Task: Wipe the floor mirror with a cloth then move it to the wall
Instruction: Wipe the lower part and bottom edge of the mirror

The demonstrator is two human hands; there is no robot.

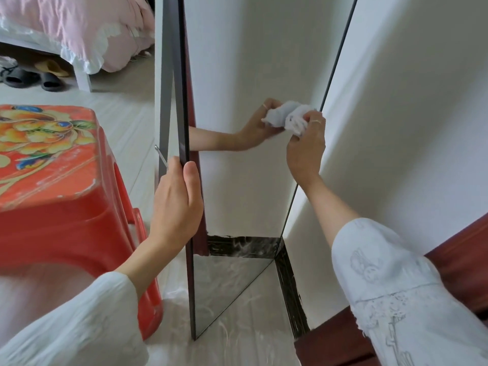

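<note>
Left hand (pixel 175 204), fingers wrapped shut around the mirror (pixel 237 180) edge, steadies it while right hand (pixel 306 151), fingers bunched on cloth (pixel 290 118), wipes the glass.

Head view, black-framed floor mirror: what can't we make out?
- Black-framed floor mirror: top is cut off by the upper image edge.
- Crumpled white cloth: right hand covers part; glass contact unclear.
- Mirror's rear stand: mostly hidden behind the frame and left hand.

Red stool (pixel 66 207) with orange-blue floral top, white cloth (pixel 289 118), black mirror frame (pixel 183 101), pink bedding (pixel 79 25), white wall (pixel 409 101), white sleeves (pixel 396 286).
</note>
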